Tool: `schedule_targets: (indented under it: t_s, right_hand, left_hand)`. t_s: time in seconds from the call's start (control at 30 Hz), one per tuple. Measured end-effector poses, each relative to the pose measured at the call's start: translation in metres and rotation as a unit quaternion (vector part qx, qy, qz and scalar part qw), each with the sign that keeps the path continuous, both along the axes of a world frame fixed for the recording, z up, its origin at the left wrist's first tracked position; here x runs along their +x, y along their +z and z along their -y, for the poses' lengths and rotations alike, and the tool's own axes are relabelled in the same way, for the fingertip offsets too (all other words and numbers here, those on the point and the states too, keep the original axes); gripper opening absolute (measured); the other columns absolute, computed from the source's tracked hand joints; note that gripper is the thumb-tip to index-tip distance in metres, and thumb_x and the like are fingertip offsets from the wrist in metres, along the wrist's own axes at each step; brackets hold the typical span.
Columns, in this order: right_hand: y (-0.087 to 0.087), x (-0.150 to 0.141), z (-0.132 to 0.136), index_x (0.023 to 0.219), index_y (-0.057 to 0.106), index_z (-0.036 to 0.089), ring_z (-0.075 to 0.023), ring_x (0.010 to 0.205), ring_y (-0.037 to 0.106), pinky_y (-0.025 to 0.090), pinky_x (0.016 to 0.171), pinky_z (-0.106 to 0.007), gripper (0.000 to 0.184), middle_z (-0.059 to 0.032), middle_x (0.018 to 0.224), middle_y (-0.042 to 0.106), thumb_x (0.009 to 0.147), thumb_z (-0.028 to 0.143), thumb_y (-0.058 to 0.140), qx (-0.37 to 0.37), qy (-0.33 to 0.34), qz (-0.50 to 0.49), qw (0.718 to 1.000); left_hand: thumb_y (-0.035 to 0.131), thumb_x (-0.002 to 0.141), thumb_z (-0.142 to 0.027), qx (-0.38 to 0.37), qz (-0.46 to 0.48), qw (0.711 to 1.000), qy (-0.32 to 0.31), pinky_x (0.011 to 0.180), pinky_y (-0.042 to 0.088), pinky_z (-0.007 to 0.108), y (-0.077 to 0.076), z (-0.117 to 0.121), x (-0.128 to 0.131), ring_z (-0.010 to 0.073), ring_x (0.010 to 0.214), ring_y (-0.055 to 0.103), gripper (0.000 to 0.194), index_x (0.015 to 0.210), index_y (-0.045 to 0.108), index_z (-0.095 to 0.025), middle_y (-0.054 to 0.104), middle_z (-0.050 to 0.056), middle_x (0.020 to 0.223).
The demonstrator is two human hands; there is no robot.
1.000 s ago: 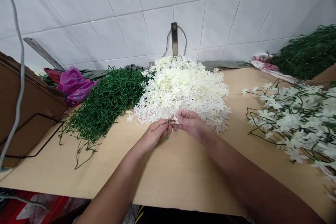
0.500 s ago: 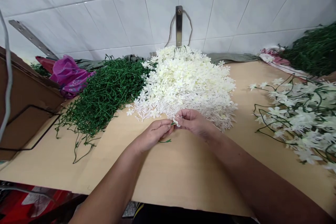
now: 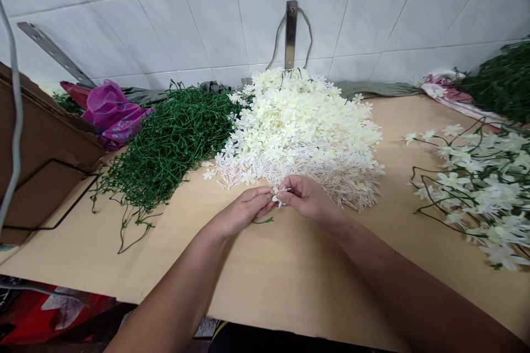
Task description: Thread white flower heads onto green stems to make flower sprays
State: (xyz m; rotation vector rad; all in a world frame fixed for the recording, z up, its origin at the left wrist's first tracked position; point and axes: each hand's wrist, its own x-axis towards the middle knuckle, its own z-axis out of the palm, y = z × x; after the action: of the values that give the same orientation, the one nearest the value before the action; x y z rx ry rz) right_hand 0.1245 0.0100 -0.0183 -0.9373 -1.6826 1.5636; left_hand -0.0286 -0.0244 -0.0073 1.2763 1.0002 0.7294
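Note:
My left hand (image 3: 252,203) is closed in a pinch on a green plastic stem (image 3: 264,221), whose tip pokes out below the fingers. Thumb and forefinger of my right hand (image 3: 304,194) grip a small white artificial flower (image 3: 278,197). The two hands meet fingertip to fingertip, with the flower between them; where it joins the stem is hidden by the fingers. Just behind them rises a big heap of white flowers (image 3: 298,116) with pale thin stalks at its front. To its left lies a tangled pile of green stems (image 3: 182,143).
White flowers on green stems (image 3: 476,187) lie spread at the right. A brown cardboard box (image 3: 41,165) and a purple bag (image 3: 111,113) stand at the left. Cardboard (image 3: 265,276) covers the table. A metal bracket (image 3: 291,33) is fixed to the tiled wall behind.
The white flower now shows more fully between my fingertips, its petals tipped downward. Both hands stay together in nearly the same place; the whole view has shifted slightly.

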Motion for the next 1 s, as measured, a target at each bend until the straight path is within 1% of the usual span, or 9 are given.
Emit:
schedule_targets:
  t_s: [0.13,0.23,0.33,0.5,0.6,0.67,0.73,0.83,1.0]
  right_hand:
    - [-0.003,-0.001,0.000,0.062,0.049,0.017,-0.0084,0.051,0.040,0.030,0.050,-0.023,0.023,0.0034,0.054,0.047,0.060,0.034,0.065,-0.024,-0.019,-0.038,0.999]
    - [-0.006,-0.002,0.001,0.061,0.050,0.017,-0.0079,0.051,0.039,0.029,0.049,-0.022,0.023,0.0038,0.053,0.048,0.058,0.033,0.067,-0.036,-0.037,-0.050,0.997]
    - [-0.009,-0.004,0.003,0.061,0.050,0.017,-0.0079,0.051,0.040,0.030,0.050,-0.022,0.023,0.0044,0.053,0.047,0.059,0.032,0.067,-0.032,-0.053,-0.054,0.997]
    - [-0.010,-0.005,0.007,0.062,0.049,0.018,-0.0116,0.058,0.048,0.037,0.058,-0.026,0.019,0.0016,0.059,0.053,0.063,0.030,0.063,-0.021,-0.042,-0.053,0.998]
    - [-0.010,-0.004,0.007,0.061,0.048,0.017,-0.0124,0.059,0.049,0.038,0.059,-0.027,0.021,0.0009,0.060,0.054,0.063,0.030,0.064,-0.021,-0.036,-0.050,0.998]
    - [-0.010,-0.003,0.005,0.062,0.049,0.017,-0.0118,0.058,0.049,0.038,0.058,-0.026,0.022,0.0012,0.060,0.054,0.062,0.032,0.065,-0.028,-0.033,-0.055,0.998]
    - [-0.011,-0.002,0.003,0.065,0.051,0.016,-0.0112,0.058,0.050,0.038,0.058,-0.026,0.023,0.0017,0.059,0.055,0.063,0.034,0.065,-0.057,-0.028,-0.076,0.995]
    - [-0.012,0.001,0.000,0.066,0.054,0.016,-0.0106,0.059,0.051,0.039,0.062,-0.026,0.024,0.0019,0.059,0.055,0.062,0.036,0.066,-0.117,-0.013,-0.133,0.984]
    - [-0.013,0.004,-0.003,0.065,0.057,0.016,-0.0100,0.062,0.053,0.041,0.066,-0.027,0.019,0.0021,0.061,0.055,0.060,0.030,0.069,-0.180,0.006,-0.192,0.965]
  left_hand:
    - [0.043,0.076,-0.039,-0.003,0.007,1.000,0.015,0.042,0.012,0.023,0.000,0.000,0.002,0.0046,0.042,0.017,0.030,0.058,0.037,-0.016,0.024,-0.008,0.046]
    - [0.042,0.077,-0.038,-0.002,0.013,1.000,0.021,0.042,0.012,0.023,-0.001,0.000,0.004,0.0045,0.042,0.017,0.029,0.058,0.036,-0.016,0.025,-0.008,0.046]
    - [0.042,0.077,-0.037,-0.002,0.004,1.000,0.025,0.042,0.013,0.023,-0.001,0.001,0.005,0.0045,0.042,0.018,0.028,0.059,0.035,-0.017,0.026,-0.008,0.047]
    - [0.042,0.075,-0.038,0.011,-0.007,1.000,0.017,0.043,0.014,0.023,0.002,0.002,0.005,0.0049,0.044,0.020,0.028,0.059,0.036,-0.017,0.028,-0.008,0.048]
    - [0.042,0.074,-0.039,0.015,-0.009,1.000,0.009,0.043,0.015,0.023,0.002,0.002,0.006,0.0050,0.043,0.020,0.028,0.059,0.037,-0.017,0.028,-0.008,0.047]
    - [0.042,0.075,-0.039,0.011,-0.008,1.000,0.017,0.043,0.014,0.023,0.001,0.002,0.007,0.0049,0.042,0.019,0.028,0.059,0.037,-0.017,0.028,-0.008,0.046]
    - [0.041,0.076,-0.037,0.013,-0.006,0.999,0.035,0.043,0.014,0.023,0.000,0.001,0.008,0.0050,0.042,0.019,0.029,0.057,0.035,-0.017,0.027,-0.008,0.045]
    - [0.040,0.078,-0.034,0.026,-0.001,0.998,0.051,0.043,0.014,0.024,-0.002,0.000,0.010,0.0052,0.042,0.021,0.031,0.054,0.033,-0.017,0.027,-0.007,0.044]
    - [0.038,0.080,-0.034,0.029,0.006,0.998,0.051,0.044,0.014,0.025,0.000,-0.001,0.010,0.0057,0.042,0.021,0.032,0.054,0.033,-0.017,0.027,-0.007,0.045]
